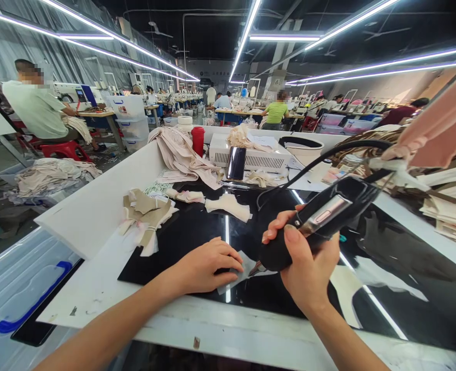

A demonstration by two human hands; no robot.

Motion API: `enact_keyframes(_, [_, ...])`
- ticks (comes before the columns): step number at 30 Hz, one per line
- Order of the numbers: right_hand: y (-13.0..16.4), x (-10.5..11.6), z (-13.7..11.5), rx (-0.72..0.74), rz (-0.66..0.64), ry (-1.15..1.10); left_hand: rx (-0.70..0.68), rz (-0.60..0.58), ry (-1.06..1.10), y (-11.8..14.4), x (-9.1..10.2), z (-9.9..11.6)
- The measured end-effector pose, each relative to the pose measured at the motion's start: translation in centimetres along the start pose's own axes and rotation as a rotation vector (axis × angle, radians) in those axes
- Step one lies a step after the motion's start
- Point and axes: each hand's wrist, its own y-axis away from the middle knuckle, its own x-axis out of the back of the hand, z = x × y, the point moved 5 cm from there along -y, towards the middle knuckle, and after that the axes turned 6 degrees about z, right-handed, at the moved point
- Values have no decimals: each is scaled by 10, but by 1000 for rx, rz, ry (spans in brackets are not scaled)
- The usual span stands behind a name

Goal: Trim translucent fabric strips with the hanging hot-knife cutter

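Note:
My right hand (309, 263) is wrapped round a black corded handheld tool (321, 208) with a silver panel and a narrow metal tip. The tip points down at a small translucent white piece of fabric (245, 265) on the glossy black board (181, 237). My left hand (212, 265) lies on the left side of that piece, fingers apart and slightly bent, holding no tool. Beyond the hands is a cream shaped fabric piece (228, 206). Right of my right hand lie another cream piece (346, 291) and a sheer white piece (386, 278).
Tan and cream scraps (146, 214) lie at left. Behind the board stand a phone (236, 163), a white vented box (264, 154), a red bottle (197, 141) and draped beige fabric (181, 149). The tool's black cable (309, 167) arcs above the board. Several people sit at sewing tables beyond.

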Motion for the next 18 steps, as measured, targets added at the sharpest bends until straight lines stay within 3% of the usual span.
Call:
enact_keyframes(10, [3, -2, 1, 15, -36, 26, -13, -1, -17, 0, -1, 1])
enact_keyframes(18, [-6, 4, 1, 27, 34, 17, 27, -51, 29, 1, 2, 3])
